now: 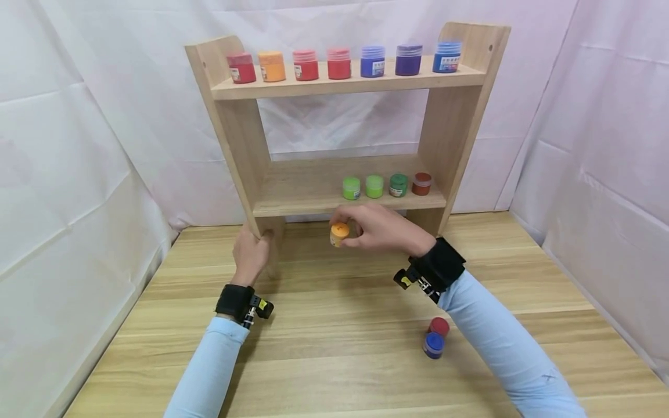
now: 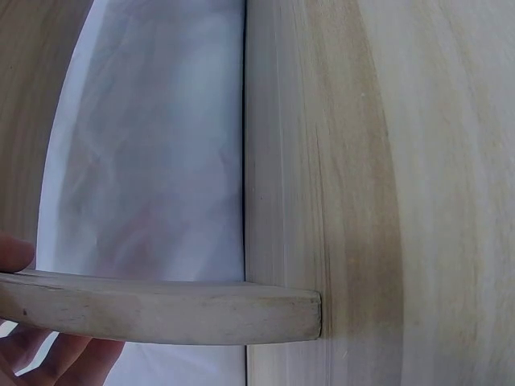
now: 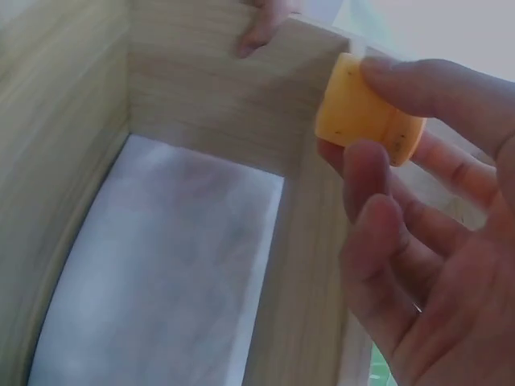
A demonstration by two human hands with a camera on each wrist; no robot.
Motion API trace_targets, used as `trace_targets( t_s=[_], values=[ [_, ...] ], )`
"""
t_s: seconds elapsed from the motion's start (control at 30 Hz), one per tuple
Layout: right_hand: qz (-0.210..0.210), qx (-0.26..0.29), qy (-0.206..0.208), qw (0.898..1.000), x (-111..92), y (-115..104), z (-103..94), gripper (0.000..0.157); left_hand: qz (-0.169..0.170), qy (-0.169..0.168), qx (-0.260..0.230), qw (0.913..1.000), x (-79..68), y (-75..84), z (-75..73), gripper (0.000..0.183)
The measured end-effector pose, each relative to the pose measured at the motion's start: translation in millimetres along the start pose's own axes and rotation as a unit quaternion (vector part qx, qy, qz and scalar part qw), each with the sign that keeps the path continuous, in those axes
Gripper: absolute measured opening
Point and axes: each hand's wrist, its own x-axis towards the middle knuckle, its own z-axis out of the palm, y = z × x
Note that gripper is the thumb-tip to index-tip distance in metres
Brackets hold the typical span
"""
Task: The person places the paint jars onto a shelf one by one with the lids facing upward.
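My right hand [image 1: 378, 228] pinches a small orange paint jar [image 1: 340, 233] between thumb and fingers, just in front of and below the edge of the lower shelf board [image 1: 308, 206]. In the right wrist view the orange jar [image 3: 362, 112] lies tilted in the fingertips. My left hand [image 1: 252, 254] grips the lower left side panel of the wooden shelf [image 1: 230, 133]. The left wrist view shows the thumb on one face of that panel [image 2: 161, 310] and fingers on the other. Several jars stand on the lower board, among them a light green jar [image 1: 352, 188] nearest the right hand.
Several jars line the top board, from a dark red jar [image 1: 241, 68] to a blue jar [image 1: 446, 57]. A dark green jar [image 1: 398, 186] and a brown jar [image 1: 421, 184] stand on the lower board. On the table [image 1: 324, 360] are a red jar [image 1: 439, 326] and a blue jar [image 1: 434, 345].
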Motion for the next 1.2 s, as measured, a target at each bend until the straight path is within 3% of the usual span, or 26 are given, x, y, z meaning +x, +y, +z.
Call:
trace_targets(
  t_s=[0.23,0.47,0.73,1.03,1.2],
  values=[
    [0.037,0.011,0.056,0.998,18,-5,-9.9,0.037,0.006,0.007,0.007,0.9999,-0.3,-0.5,0.4,0.029],
    [0.087,-0.052,0.111,0.989,31,-12,-17.6,0.039,0.01,0.007,0.007,0.9999,0.2,-0.1,0.3,0.022],
    [0.133,-0.155,0.086,0.975,41,-19,-13.6,0.035,0.005,0.007,0.006,0.9999,0.0,0.2,0.9,0.02],
    [0.119,-0.18,0.089,0.972,52,-22,-16.2,0.025,0.007,0.002,-0.003,1.0,1.8,-1.9,1.1,0.029],
    [0.131,-0.196,0.08,0.969,57,-22,-14.1,0.023,0.005,0.002,0.0,1.0,1.0,-1.1,1.2,0.027]
  ],
)
